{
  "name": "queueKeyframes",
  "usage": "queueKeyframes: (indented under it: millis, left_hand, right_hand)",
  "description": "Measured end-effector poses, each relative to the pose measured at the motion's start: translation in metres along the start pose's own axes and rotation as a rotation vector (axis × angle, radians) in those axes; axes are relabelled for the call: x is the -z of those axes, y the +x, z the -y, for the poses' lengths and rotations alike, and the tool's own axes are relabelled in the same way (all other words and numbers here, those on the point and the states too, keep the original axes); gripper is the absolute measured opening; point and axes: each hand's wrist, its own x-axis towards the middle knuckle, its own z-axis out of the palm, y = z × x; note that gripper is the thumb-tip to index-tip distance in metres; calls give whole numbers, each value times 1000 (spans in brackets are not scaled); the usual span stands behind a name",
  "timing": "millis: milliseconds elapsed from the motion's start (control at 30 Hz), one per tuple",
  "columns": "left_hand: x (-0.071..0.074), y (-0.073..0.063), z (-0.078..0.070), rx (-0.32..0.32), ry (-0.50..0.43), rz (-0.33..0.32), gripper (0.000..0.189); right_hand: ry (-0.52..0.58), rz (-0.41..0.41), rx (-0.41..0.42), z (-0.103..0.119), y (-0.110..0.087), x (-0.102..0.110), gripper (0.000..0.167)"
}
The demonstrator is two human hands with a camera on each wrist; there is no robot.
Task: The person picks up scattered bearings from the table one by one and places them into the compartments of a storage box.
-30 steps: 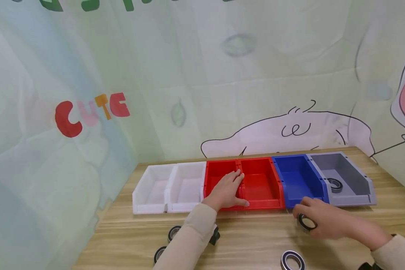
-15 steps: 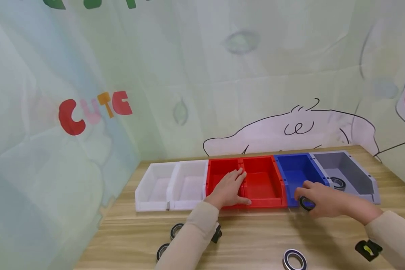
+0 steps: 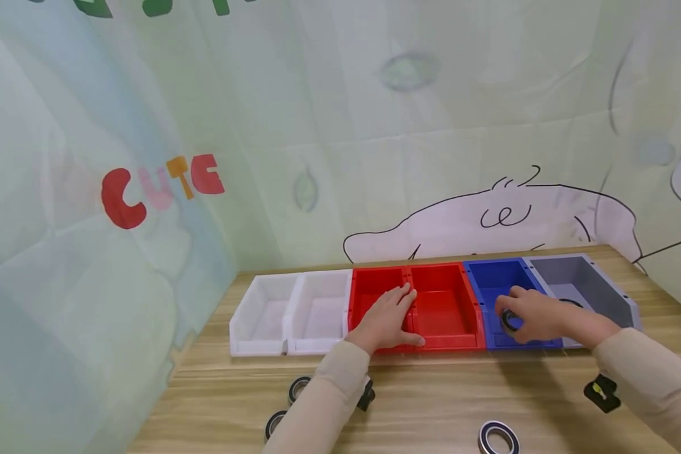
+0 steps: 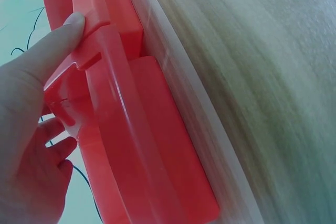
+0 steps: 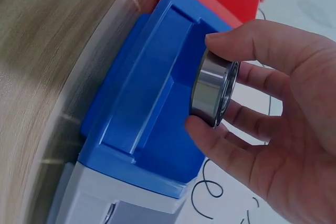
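Observation:
My right hand (image 3: 536,315) pinches a ball bearing (image 5: 210,90) between thumb and fingers. This silvery ring with a dark face is held over the opening of the blue bin (image 5: 128,98), tilted on its edge. My left hand (image 3: 386,325) rests across the two red bins, its thumb (image 4: 68,32) on the front rim of the right red bin (image 3: 448,342) and its fingers spread above the divider. Another bearing (image 3: 571,303) lies in the grey bin (image 3: 630,309), mostly hidden behind my right hand.
Two white bins (image 3: 261,347) stand left of the red ones in the same row. On the wooden table (image 3: 420,397) lie a bearing (image 3: 499,438) at the front and two more bearings (image 3: 299,389) beside my left sleeve. A printed curtain (image 3: 295,126) hangs behind.
My right hand has carried the bearing forward and up from the table in front of the blue bin to over its opening. My left hand has stayed on the red bins.

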Motion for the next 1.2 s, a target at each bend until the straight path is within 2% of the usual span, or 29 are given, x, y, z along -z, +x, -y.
queueKeyframes:
  millis: [167,400,667,1000,1200]
  left_hand:
    - [-2,-2,2,5,-14,5,96]
    - [-5,-3,3,11,-33,9,96]
    - [-2,-1,1,4,-25,3,96]
    - [1,0,2,8,-33,3,96]
    - [0,0,2,8,-37,9,96]
  right_hand:
    - [-18,-16,-21,-5,12,-6,30]
    - [-17,-3,-101,-8,34,-13,37]
    - [-31,-22,-171,-18,45,-20,48]
    - [-35,-39,-234,-33,64,-30,52]
    - [-24,-27,-263,-34,67,-34,51]
